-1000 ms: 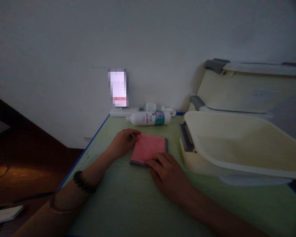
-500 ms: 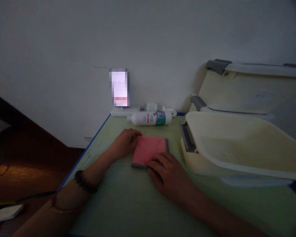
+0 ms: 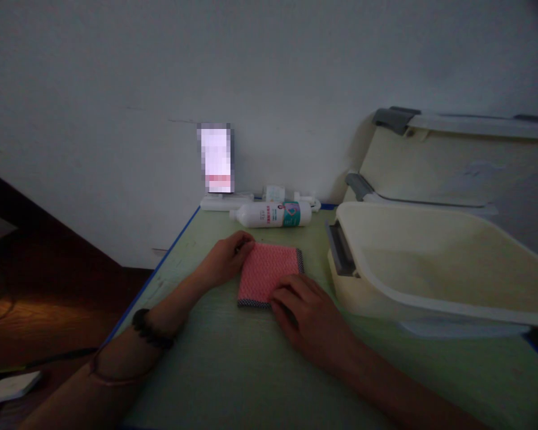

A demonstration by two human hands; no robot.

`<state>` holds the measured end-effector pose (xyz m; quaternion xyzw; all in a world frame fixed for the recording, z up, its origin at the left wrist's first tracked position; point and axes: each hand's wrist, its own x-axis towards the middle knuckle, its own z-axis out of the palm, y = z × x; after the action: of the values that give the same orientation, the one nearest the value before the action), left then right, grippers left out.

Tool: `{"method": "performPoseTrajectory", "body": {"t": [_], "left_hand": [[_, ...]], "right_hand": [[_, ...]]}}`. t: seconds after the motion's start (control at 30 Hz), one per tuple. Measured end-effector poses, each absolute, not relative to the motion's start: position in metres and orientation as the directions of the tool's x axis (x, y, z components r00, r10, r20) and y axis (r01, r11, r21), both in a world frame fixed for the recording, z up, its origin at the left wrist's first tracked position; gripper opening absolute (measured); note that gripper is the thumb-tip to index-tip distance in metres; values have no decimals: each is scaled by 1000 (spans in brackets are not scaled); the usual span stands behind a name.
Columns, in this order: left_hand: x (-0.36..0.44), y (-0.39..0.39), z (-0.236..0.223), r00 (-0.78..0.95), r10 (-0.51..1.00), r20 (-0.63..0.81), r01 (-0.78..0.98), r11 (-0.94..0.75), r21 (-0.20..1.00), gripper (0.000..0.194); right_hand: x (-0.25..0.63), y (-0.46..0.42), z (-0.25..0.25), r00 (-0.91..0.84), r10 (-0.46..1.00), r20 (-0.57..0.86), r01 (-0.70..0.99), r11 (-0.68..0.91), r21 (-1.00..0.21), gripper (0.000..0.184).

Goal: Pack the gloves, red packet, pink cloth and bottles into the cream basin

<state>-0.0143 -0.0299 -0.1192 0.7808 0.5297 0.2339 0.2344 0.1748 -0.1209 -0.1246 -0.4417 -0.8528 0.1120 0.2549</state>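
A folded pink cloth [image 3: 266, 270] with black-and-white checked edging lies flat on the green tabletop. My left hand [image 3: 228, 257] is at its far left corner, thumb and forefinger closed on the edge. Over the near right corner, my right hand [image 3: 307, 304] bends its fingers onto the cloth, with the thumb at the near edge; the fingers hide that corner. Beyond the cloth, a white bottle [image 3: 271, 215] with a teal label lies on its side.
On the right stands a cream storage box [image 3: 385, 298] with its lid [image 3: 448, 161] raised against the wall. A lit phone [image 3: 217, 158] leans at the back on a white stand [image 3: 226, 204]. Blue edging [image 3: 161, 266] marks the table's left side.
The cloth has turned and shifted very slightly to the left. My left fingertips have drawn closer together at its corner, and my right hand has moved a little along the near edge.
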Motion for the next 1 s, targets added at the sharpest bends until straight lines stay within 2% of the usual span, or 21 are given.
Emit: {"method": "performPoseTrajectory", "body": {"t": [0.23,0.43,0.53,0.67,0.77,0.83,1.0], "left_hand": [[-15,-30,-120,350,930,116,709,-344,616,26],[-16,-30,-127,343,921,185,742,-386,548,26],[-17,-32,-123,369,895,250,752,-446,485,22],[-17,-36,-112,553,784,282,713,-620,327,20],[-19,-41,-106,664,724,188,675,-688,266,24],[-22,-45,-104,701,708,87,667,-694,272,29],[-27,-53,-98,683,703,-197,726,-624,289,59]], "right_hand": [[177,-122,-126,-458,807,372,694,586,-418,20],[176,-122,-132,-442,810,385,750,569,-336,32],[175,-121,-135,-452,830,328,783,545,-299,40],[176,-122,-138,-458,859,228,819,507,-267,49],[176,-122,-140,-454,876,162,837,481,-261,56],[176,-122,-141,-447,885,131,844,466,-266,57],[176,-121,-139,-446,891,87,846,451,-285,59]]}}
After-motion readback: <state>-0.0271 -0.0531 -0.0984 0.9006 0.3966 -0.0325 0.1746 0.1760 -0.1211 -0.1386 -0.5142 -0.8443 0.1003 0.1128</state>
